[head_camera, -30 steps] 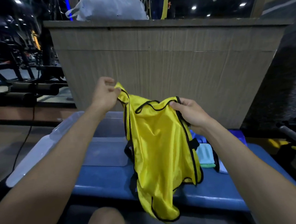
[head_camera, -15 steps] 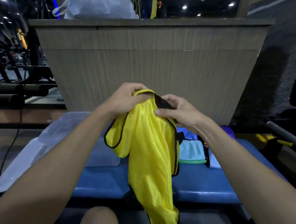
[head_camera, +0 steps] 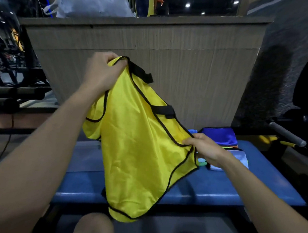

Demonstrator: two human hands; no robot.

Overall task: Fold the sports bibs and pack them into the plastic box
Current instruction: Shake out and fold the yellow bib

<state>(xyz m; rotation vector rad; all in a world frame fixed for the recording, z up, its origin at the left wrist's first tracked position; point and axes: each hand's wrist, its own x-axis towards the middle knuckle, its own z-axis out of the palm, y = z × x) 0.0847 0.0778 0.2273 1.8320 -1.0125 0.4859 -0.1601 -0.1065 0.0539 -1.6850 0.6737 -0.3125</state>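
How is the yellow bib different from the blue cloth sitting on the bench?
The yellow bib is held up in the air, the left hand gripping its top and the right hand pinching a lower edge; the blue cloth lies on the blue bench. The yellow bib hangs opened out, while the blue cloth sits folded on a pile. The yellow bib has black trim; none shows on the blue cloth.

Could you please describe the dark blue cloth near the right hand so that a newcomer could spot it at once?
Start at the long blue padded bench in front of the wooden counter. On the bench's far right side, just beyond the right hand, lies a pile of cloths. The dark blue cloth is the farthest one, much deeper in colour than its pale neighbours.
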